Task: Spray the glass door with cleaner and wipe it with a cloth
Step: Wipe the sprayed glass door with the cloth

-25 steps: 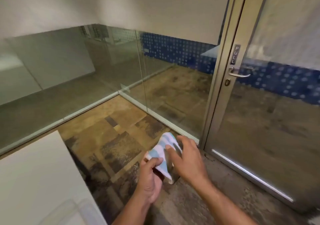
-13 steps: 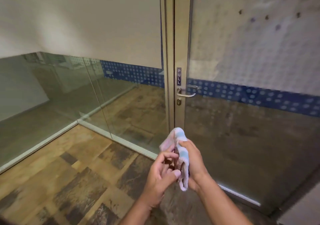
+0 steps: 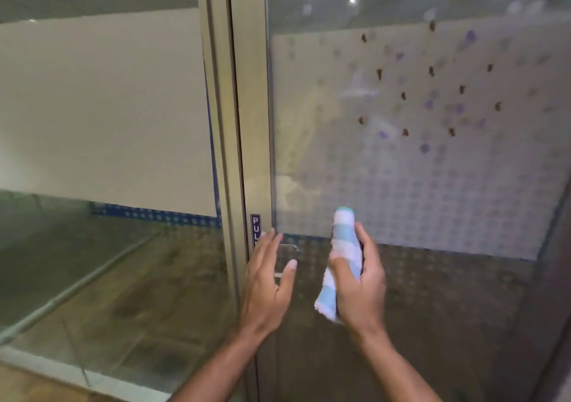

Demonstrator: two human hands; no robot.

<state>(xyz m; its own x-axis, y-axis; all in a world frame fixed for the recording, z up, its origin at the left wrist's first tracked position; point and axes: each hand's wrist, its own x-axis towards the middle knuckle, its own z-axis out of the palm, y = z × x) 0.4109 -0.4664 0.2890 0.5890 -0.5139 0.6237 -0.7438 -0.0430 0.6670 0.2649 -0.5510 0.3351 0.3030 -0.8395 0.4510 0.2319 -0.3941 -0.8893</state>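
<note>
Gripping rolled cloth [image 3: 343,259] in right hand [image 3: 360,287], left hand [image 3: 267,281] spread beside door frame [image 3: 247,123]

We see a cloth [image 3: 343,256] striped white and pale turquoise, a glass door [image 3: 417,154] frosted with a grid of pale dots plus scattered brown and violet specks, a beige metal frame [image 3: 247,108], and a blue PULL sign [image 3: 255,227] lettered white.

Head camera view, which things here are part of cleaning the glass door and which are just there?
Part of the job:
- glass door
- striped cloth, gripped in the right hand
- left hand, open, by the door handle

Just there:
- PULL sign
- fixed glass panel

No spray bottle is in view.
</note>
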